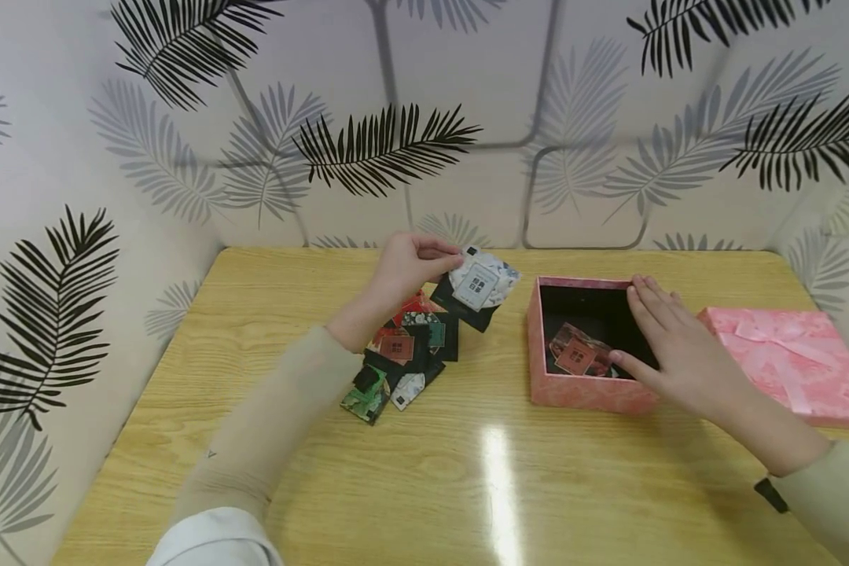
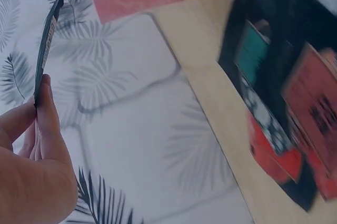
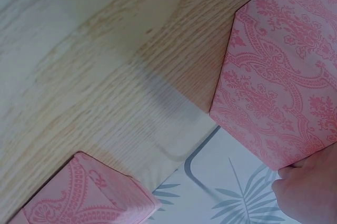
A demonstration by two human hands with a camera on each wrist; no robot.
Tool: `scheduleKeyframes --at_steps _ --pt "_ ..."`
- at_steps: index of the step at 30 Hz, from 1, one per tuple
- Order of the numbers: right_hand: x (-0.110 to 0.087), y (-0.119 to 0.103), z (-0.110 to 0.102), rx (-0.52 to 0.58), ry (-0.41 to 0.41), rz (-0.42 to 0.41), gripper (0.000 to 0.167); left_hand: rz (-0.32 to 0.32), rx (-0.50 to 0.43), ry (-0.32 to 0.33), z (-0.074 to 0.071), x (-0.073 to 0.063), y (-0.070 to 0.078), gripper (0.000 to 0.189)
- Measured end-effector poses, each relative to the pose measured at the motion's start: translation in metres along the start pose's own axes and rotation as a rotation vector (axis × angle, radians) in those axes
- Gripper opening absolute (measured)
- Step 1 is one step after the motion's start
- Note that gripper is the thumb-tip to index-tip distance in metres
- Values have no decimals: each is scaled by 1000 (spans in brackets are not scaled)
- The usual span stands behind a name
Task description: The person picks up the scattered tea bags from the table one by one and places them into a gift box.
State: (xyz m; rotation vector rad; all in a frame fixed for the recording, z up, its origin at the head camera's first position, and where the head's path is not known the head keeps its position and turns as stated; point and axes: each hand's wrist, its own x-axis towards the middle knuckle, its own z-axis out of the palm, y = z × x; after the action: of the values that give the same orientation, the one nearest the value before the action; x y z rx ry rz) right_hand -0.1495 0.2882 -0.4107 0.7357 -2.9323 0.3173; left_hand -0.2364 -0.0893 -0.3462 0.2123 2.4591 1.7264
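My left hand (image 1: 413,263) pinches a small flat sachet (image 1: 477,281), white with a pale printed label, between thumb and fingers. A black part shows below it. In the left wrist view the sachet (image 2: 46,47) is seen edge-on. Below that hand a loose pile of black, red, green and white sachets (image 1: 399,346) lies on the table. My right hand (image 1: 668,346) rests over the right side of an open pink box (image 1: 573,391), its fingers extended along the rim and its thumb over the front edge. Inside the box, a reddish sachet (image 1: 578,354) lies against the black lining.
A pink lid (image 1: 778,354) with a ribbon bow lies right of the box, behind my right forearm. The wooden table (image 1: 424,472) ends at a wall (image 1: 467,189) printed with leaves. Its left edge also meets a wall.
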Motion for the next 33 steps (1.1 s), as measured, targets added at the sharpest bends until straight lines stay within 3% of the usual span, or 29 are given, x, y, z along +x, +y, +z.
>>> scheduleKeyframes --at_steps 11,17,26,33 --pt "0 -1 -2 -1 0 -1 94 121 -64 -90 63 8 20 18" --pt "1 0 0 -1 2 -2 94 136 -93 -103 94 9 26 16" --pt "2 1 0 13 -8 9 90 198 10 -126 123 8 23 13" --pt "1 0 1 10 -7 0 93 256 188 -162 135 6 16 11"
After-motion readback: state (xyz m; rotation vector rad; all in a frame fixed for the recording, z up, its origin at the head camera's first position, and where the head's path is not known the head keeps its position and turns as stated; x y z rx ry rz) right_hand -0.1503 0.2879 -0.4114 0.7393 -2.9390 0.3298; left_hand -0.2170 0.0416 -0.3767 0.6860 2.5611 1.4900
